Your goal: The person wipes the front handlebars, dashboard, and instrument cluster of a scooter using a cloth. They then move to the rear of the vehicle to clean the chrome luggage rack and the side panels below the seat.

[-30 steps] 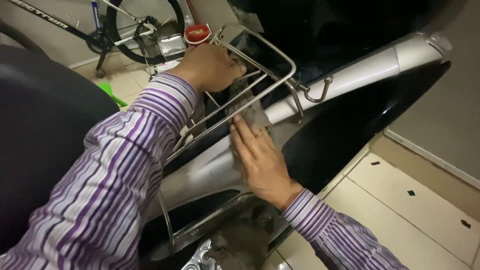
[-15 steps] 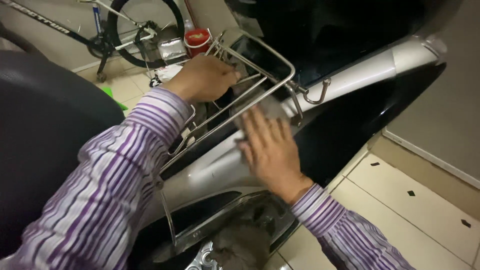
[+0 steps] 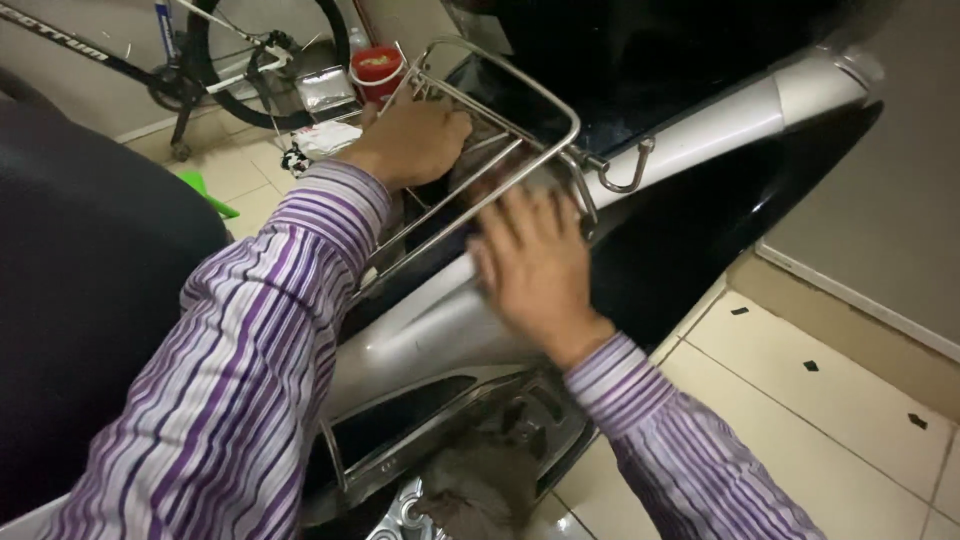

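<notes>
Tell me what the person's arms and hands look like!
Both arms wear long shirt sleeves with purple, white and dark stripes. The left sleeve and right sleeve end in buttoned-style striped cuffs at the wrists. The left hand and right hand are bare, with no gloves, rings or watch showing.

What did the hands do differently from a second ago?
The right hand slid up along the silver panel toward the metal rack, and its fingers now reach the rack's rail. The grey cloth seen under it before is hardly visible now. The left hand stayed gripping the rack. The bicycle did not move.
</notes>
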